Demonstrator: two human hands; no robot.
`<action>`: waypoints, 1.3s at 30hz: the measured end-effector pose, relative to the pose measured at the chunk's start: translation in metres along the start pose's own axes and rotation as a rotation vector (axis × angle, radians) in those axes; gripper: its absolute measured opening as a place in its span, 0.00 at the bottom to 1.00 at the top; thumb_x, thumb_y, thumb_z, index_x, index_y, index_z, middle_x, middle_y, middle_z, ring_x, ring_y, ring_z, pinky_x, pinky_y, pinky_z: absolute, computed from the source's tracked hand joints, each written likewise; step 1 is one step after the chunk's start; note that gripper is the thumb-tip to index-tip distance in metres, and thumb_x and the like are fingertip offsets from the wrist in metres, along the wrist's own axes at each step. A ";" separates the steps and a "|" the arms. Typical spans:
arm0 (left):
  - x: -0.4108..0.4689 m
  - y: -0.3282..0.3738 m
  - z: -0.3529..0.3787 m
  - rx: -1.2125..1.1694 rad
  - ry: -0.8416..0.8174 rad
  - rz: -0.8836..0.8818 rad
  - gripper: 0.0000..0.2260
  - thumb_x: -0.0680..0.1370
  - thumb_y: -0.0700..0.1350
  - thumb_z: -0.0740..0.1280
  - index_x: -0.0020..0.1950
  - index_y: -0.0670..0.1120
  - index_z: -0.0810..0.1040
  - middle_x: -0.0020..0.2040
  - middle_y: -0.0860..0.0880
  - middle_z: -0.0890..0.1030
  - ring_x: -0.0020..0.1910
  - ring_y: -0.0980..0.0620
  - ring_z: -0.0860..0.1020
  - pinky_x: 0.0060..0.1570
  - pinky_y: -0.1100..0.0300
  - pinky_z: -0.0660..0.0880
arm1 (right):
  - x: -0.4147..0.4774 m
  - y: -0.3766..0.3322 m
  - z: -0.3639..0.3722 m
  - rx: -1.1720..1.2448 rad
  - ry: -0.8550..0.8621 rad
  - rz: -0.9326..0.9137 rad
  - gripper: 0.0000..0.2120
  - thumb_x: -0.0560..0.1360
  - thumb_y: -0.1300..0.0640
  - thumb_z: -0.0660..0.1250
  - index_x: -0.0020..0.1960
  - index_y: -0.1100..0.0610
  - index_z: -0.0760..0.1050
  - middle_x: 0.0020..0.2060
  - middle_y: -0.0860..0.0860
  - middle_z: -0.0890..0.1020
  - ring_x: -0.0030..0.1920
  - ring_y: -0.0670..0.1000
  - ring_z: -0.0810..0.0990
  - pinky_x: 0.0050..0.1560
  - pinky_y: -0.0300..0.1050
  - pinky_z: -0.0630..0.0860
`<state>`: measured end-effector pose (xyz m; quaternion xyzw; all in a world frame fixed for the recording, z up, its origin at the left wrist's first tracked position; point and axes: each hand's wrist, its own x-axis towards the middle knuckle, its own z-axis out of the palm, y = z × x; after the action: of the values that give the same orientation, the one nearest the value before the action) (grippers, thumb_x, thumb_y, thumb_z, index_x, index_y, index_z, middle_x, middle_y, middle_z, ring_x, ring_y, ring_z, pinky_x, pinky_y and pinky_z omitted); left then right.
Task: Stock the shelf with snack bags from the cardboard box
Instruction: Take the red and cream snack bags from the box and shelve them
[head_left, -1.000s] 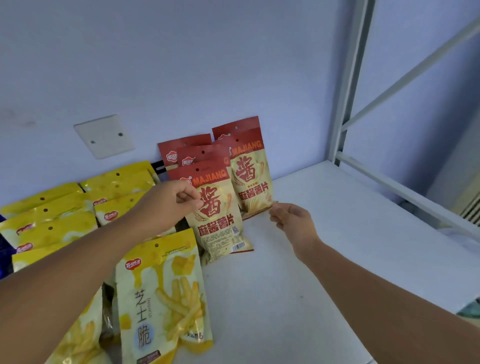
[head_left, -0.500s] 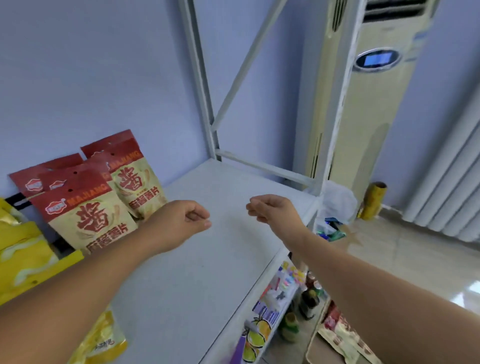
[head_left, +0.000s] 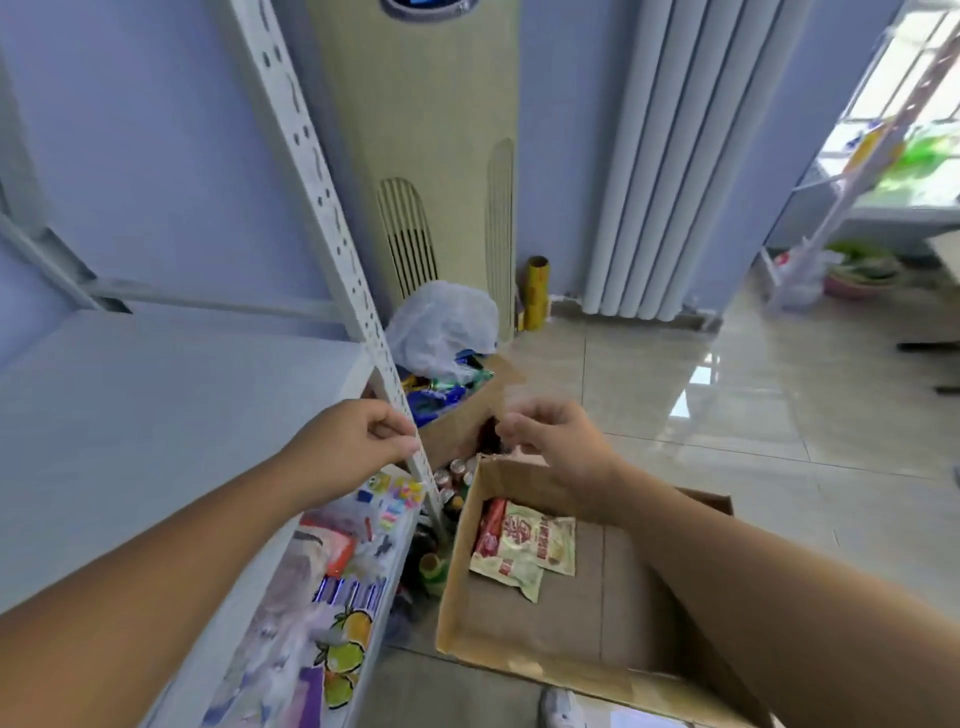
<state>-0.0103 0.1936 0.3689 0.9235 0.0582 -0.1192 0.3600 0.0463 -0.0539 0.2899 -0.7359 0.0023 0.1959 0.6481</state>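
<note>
Down in the cardboard box (head_left: 597, 613) beside the shelf (head_left: 156, 415) lie 2 snack bags (head_left: 524, 551), so the loosely curled, empty right hand (head_left: 556, 447) should drop straight onto them while the empty, half-clenched left hand (head_left: 358, 441) steadies nearby.

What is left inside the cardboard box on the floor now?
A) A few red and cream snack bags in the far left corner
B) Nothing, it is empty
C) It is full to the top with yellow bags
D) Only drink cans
A: the box shows mostly bare bottom, with a few snack bags lying flat in its far left corner; both hands hover above, holding nothing.
</note>
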 end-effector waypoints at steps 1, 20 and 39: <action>0.013 0.003 0.016 -0.018 -0.025 -0.009 0.03 0.75 0.50 0.75 0.47 0.54 0.84 0.42 0.52 0.85 0.42 0.56 0.83 0.47 0.59 0.79 | 0.004 0.009 -0.016 -0.021 0.013 0.028 0.08 0.79 0.57 0.71 0.51 0.63 0.82 0.43 0.57 0.86 0.42 0.47 0.83 0.43 0.37 0.78; 0.119 -0.126 0.283 -0.417 -0.137 -0.425 0.04 0.75 0.46 0.75 0.47 0.55 0.83 0.46 0.53 0.85 0.48 0.59 0.82 0.51 0.63 0.75 | 0.112 0.243 -0.100 -0.334 -0.145 0.485 0.18 0.74 0.42 0.73 0.59 0.50 0.82 0.53 0.44 0.84 0.56 0.44 0.80 0.60 0.44 0.73; 0.183 -0.303 0.511 -0.664 0.005 -0.973 0.12 0.74 0.47 0.75 0.55 0.43 0.84 0.48 0.46 0.84 0.48 0.48 0.80 0.48 0.60 0.73 | 0.264 0.467 -0.039 -0.720 -0.388 0.430 0.42 0.71 0.22 0.55 0.72 0.50 0.71 0.68 0.51 0.77 0.65 0.54 0.77 0.66 0.49 0.74</action>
<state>0.0169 0.0736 -0.2403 0.6288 0.5104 -0.2438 0.5335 0.1809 -0.1000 -0.2291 -0.8467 -0.0347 0.4484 0.2841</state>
